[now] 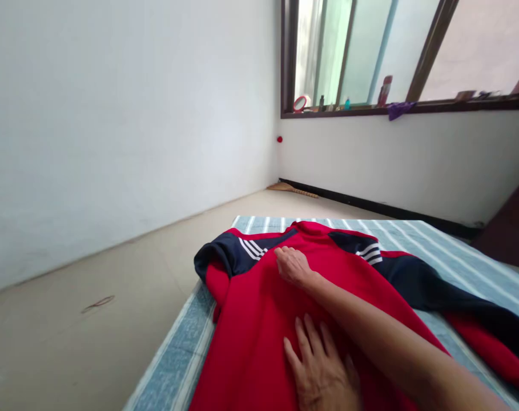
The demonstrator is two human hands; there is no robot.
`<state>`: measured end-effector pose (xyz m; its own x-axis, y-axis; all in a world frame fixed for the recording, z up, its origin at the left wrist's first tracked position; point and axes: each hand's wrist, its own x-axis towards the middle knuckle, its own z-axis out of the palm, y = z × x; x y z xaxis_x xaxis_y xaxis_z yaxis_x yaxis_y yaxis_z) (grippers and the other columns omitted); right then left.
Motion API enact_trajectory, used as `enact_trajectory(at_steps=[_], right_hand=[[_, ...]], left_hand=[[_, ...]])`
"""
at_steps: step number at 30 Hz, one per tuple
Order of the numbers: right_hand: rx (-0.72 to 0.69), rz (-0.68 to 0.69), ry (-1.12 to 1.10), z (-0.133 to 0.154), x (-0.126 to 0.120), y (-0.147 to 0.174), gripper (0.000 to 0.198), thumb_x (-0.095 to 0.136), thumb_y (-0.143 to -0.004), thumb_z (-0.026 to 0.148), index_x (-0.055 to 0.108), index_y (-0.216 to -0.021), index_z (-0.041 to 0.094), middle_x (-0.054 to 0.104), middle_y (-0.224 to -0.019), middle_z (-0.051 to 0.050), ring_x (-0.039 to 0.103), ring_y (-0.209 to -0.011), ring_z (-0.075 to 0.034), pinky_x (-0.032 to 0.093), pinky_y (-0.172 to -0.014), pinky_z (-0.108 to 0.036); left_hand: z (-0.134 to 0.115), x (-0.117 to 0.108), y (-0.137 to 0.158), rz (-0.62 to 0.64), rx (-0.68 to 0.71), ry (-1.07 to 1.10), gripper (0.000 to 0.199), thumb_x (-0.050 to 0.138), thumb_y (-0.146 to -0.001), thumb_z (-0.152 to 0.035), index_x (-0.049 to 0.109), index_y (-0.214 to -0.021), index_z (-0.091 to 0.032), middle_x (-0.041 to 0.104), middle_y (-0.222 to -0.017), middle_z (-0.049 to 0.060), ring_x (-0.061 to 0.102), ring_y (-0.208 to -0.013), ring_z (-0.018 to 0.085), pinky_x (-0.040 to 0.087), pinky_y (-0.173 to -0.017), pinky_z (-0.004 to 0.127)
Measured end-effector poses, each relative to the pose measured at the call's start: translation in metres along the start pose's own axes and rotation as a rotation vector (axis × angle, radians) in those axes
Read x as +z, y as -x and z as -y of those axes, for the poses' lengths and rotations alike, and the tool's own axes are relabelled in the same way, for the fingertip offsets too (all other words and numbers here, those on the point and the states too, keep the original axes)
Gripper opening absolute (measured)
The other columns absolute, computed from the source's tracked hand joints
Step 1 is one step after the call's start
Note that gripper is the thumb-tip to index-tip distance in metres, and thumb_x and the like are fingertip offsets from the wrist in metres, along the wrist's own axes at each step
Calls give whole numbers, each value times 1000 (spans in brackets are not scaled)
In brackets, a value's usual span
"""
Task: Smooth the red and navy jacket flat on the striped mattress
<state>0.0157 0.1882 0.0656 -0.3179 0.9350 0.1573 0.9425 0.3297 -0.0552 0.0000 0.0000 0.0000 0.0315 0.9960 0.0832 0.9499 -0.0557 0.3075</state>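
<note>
A red and navy sports top point(250, 319) with white stripes at both shoulders lies spread on a bed or table with a striped blue cover. My left hand point(323, 365) rests on the red body of the top, palm down and fingers spread. Farther up, near the striped left shoulder, my right hand point(292, 265) is closed, its fingers curled in over the red cloth. Whatever those fingers hold, if anything, is hidden. One sleeve point(456, 302) stretches to the right; the other sleeve point(216, 257) is bent under at the left edge.
The blue striped cover point(186, 348) shows around the top. To the left is pale floor point(126, 337) with a thin looped cord point(97, 303). A straw-coloured broom-like item point(291, 188) lies in the corner. Bottles, a mirror point(300, 103) and a purple cloth point(399, 110) are on the windowsill.
</note>
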Motion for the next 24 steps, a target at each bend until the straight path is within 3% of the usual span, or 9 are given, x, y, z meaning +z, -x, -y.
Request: enact_trajectory(at_steps=[6, 8, 11, 14, 20, 22, 24], right_hand=[[146, 17, -71, -89, 2, 36, 36, 41, -95, 39, 55, -122, 20, 57, -128, -10, 51, -118, -24, 39, -96, -37], [169, 3, -103, -106, 1, 45, 39, 37, -96, 40, 54, -125, 19, 54, -133, -11, 50, -120, -23, 38, -98, -35], [171, -35, -146, -102, -3, 62, 41, 35, -97, 38, 54, -125, 15, 54, -132, -14, 50, -121, -22, 37, -100, -34], [109, -49, -187, -78, -4, 86, 41, 40, -95, 41, 55, -127, 19, 52, -137, -11, 47, -126, -23, 33, -105, -34], [16, 73, -350, -54, 8, 118, 52, 41, -94, 46, 48, -138, 19, 36, -151, -11, 26, -141, -29, 20, -114, -48], [24, 87, -392, -59, 12, 118, 57, 40, -93, 52, 46, -140, 20, 33, -152, -11, 22, -142, -29, 17, -114, -50], [23, 83, -447, -65, 15, 115, 58, 38, -93, 55, 49, -138, 20, 35, -151, -11, 24, -142, -29, 18, -114, -50]], left_hand=[[4, -8, 2, -153, 86, -100, 53, 53, -85, -43, 55, -133, -19, 42, -145, 16, 36, -134, 37, 25, -107, 64], [6, -8, 0, -157, 102, -125, 52, 52, -84, -39, 55, -133, -20, 43, -145, 16, 37, -134, 36, 27, -106, 63], [8, -11, -3, -126, 117, -133, 52, 52, -83, -35, 55, -133, -20, 43, -144, 16, 37, -134, 36, 28, -106, 63], [9, -17, -5, -69, 107, -130, 53, 52, -82, -34, 55, -133, -19, 42, -144, 17, 36, -135, 36, 27, -107, 63], [25, -26, -2, -37, 191, -111, 52, 49, -83, -30, 54, -134, -17, 46, -142, 15, 41, -133, 33, 36, -106, 57], [39, -29, -10, -83, 230, -113, 47, 46, -85, -30, 59, -128, -15, 52, -137, 17, 49, -127, 30, 43, -102, 50], [59, -34, -27, -207, 234, -127, 41, 43, -87, -29, 65, -118, -12, 59, -129, 18, 56, -119, 29, 48, -98, 45]])
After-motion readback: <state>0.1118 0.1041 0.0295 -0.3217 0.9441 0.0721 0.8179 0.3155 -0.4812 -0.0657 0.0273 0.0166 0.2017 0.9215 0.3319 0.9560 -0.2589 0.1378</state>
